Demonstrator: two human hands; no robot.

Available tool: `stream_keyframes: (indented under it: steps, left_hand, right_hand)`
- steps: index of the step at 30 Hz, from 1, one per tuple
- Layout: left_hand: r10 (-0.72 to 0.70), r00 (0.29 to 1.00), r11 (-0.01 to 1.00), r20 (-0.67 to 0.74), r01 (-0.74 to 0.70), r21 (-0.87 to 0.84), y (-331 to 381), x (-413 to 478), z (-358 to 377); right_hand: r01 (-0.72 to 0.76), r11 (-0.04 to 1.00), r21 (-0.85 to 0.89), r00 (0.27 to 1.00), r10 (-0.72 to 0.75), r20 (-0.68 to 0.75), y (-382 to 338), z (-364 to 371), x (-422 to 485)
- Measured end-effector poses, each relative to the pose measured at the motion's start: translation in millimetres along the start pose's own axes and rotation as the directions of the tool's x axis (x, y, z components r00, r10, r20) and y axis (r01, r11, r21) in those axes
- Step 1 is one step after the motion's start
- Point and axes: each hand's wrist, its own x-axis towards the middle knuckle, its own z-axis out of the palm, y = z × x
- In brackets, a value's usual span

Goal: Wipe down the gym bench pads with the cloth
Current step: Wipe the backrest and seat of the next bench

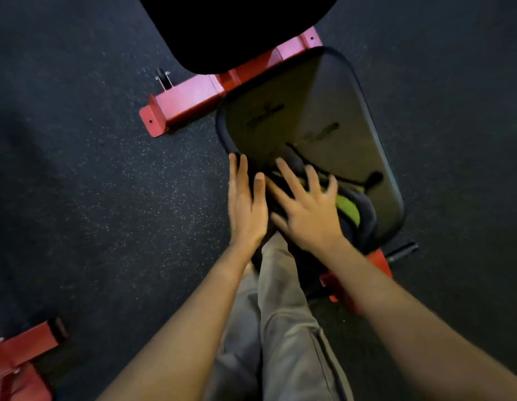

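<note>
Head view, looking down: we stand at the near end of a black seat pad [309, 111] on a red frame [190, 99]. Our right hand [306, 215], fingers spread, presses flat on the cloth [350, 209], a dark rag w/ green patches bunched on the pad's near end. Our left hand [245, 209], fingers straight & together, rests on the pad's near-left edge. Progress, approx.: wiping looks barely begun; the seat pad's far part, plus the back pad [237, 30] beyond it, probably remain to do.
</note>
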Motion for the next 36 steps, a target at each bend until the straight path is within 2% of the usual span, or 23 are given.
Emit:
stream_keyframes:
  steps: [2, 4, 6, 8, 11, 13, 16, 20, 23, 26, 28, 32, 36]
  left_hand:
    - [0.076, 0.997, 0.994, -0.006, -0.075, 0.084, -5.0, 10.4, -2.9]
    - [0.131, 0.991, 0.976, 0.008, -0.131, 0.176, -7.4, 21.3, -3.5]
    - [0.168, 0.985, 0.945, 0.032, -0.171, 0.277, -9.7, 27.1, -2.0]
    - [0.19, 0.979, 0.903, 0.067, -0.201, 0.379, -13.5, 29.7, -1.6]
    - [0.192, 0.977, 0.871, 0.091, -0.212, 0.444, -23.2, 30.4, -8.7]
    - [0.191, 0.977, 0.861, 0.098, -0.215, 0.46, -31.1, 29.4, -14.3]
    - [0.186, 0.977, 0.859, 0.109, -0.215, 0.464, -39.3, 33.5, -21.4]
    - [0.208, 0.966, 0.854, 0.155, -0.256, 0.452, -39.6, 39.7, -23.7]
    - [0.199, 0.966, 0.868, 0.164, -0.252, 0.429, -40.1, 37.8, -25.5]
    - [0.198, 0.965, 0.869, 0.174, -0.255, 0.424, -40.2, 36.8, -24.1]
    - [0.203, 0.964, 0.864, 0.172, -0.259, 0.431, -41.9, 37.2, -22.4]
    - [0.219, 0.962, 0.876, 0.165, -0.268, 0.401, -45.0, 37.9, -19.7]
    - [0.234, 0.961, 0.872, 0.147, -0.275, 0.406, -42.2, 39.4, -21.6]
  right_hand:
    - [0.003, 1.0, -0.018, 1.0, -0.002, 0.017, 23.5, -1.1, 48.1]
    - [-0.151, 0.988, -0.009, 0.988, 0.151, 0.002, 56.2, -6.3, 72.4]
    - [-0.353, 0.935, 0.04, 0.935, 0.352, 0.026, 78.2, -9.0, 57.8]
    - [-0.44, 0.898, 0.022, 0.898, 0.44, -0.001, 74.8, -11.8, 18.6]
    - [-0.38, 0.924, -0.035, 0.925, 0.38, 0.008, 32.4, -7.5, -27.8]
    - [-0.291, 0.956, -0.045, 0.956, 0.292, 0.009, 13.6, -3.8, -20.3]
    - [-0.193, 0.981, -0.018, 0.981, 0.193, -0.018, 5.6, 0.4, 52.8]
    - [-0.234, 0.972, -0.013, 0.971, 0.234, 0.038, 1.0, -1.5, 147.6]
    - [-0.191, 0.981, -0.029, 0.981, 0.19, -0.04, 2.9, -2.2, 113.7]
    - [-0.127, 0.991, -0.039, 0.991, 0.128, 0.023, 4.0, -3.9, 22.3]
    - [-0.142, 0.989, -0.044, 0.989, 0.143, 0.024, 2.9, -4.4, -9.1]
    - [-0.247, 0.969, -0.016, 0.969, 0.247, -0.015, -2.2, 1.0, 65.1]
    - [-0.26, 0.966, 0.003, 0.965, 0.26, -0.043, 5.4, -0.3, 151.4]
